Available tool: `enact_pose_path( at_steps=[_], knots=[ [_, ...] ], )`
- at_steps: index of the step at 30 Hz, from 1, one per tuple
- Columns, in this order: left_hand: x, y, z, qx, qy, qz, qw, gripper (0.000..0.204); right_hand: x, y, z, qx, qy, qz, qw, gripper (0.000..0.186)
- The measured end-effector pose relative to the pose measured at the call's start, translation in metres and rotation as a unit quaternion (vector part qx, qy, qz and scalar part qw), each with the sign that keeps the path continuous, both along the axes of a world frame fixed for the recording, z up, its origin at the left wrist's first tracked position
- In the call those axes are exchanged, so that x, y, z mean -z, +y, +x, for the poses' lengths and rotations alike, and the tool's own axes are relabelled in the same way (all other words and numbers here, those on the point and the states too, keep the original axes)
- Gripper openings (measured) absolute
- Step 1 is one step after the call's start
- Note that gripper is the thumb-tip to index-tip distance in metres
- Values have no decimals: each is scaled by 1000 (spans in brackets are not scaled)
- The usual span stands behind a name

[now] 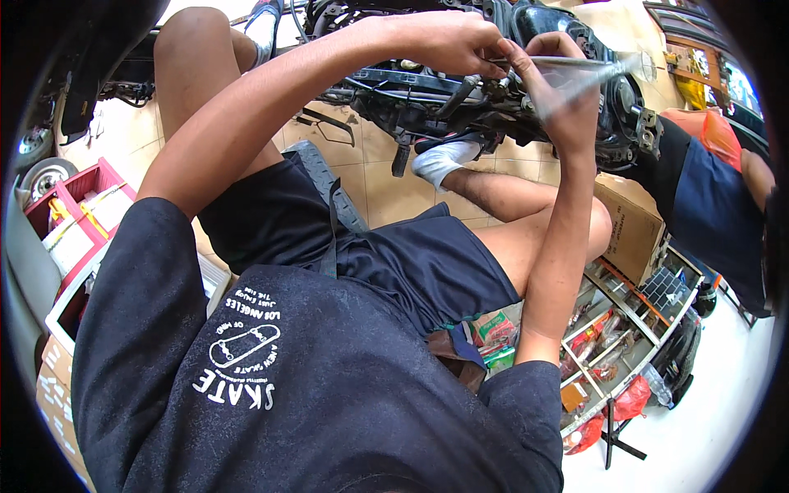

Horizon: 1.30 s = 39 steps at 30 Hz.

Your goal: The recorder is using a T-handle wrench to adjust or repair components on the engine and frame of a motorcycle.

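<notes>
My left hand (pixel 456 39) reaches up to the dark engine area of a motorcycle (pixel 427 94), fingers closed and pinching the left end of a thin metal tool (pixel 575 62). Just to its right, my right hand (pixel 560 90) grips the same tool, thumb pressed on its shaft. The tool's far end is blurred and points right across the black bodywork. What its tip touches is hidden behind my fingers. I sit with knees bent, dark shorts and dark shirt below.
A red crate (pixel 78 185) with boxes and a small wheel (pixel 41 174) stand at the left. At the right are a cardboard box (pixel 631 222), a wire rack (pixel 625 329) of packaged parts, and another person (pixel 715 197) in orange and dark clothes. Tiled floor (pixel 386 177) lies underfoot.
</notes>
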<state>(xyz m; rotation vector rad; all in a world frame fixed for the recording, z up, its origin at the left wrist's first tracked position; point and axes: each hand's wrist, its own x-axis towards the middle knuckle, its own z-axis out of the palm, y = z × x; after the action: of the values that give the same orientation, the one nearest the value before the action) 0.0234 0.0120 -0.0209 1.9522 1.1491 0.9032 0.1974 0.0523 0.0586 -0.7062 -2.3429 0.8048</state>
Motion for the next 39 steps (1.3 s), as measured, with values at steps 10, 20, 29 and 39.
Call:
enact_pose_path(
  at_steps=[10, 20, 29, 39],
  knots=[
    [-41, -9, -18, 36, 15, -6, 999, 24, -15, -8, 4, 16, -59, -112, 992, 20],
    [-39, -11, -27, 31, -19, -26, 999, 28, -13, -6, 9, -21, -10, -176, 984, 19],
    [-32, -9, -28, 35, -11, 11, 999, 23, -24, -2, 15, -39, -29, -142, 989, 22],
    [-38, -8, -33, 21, 26, -12, 999, 28, -20, -3, 9, -26, -23, -50, 998, 18]
  ],
)
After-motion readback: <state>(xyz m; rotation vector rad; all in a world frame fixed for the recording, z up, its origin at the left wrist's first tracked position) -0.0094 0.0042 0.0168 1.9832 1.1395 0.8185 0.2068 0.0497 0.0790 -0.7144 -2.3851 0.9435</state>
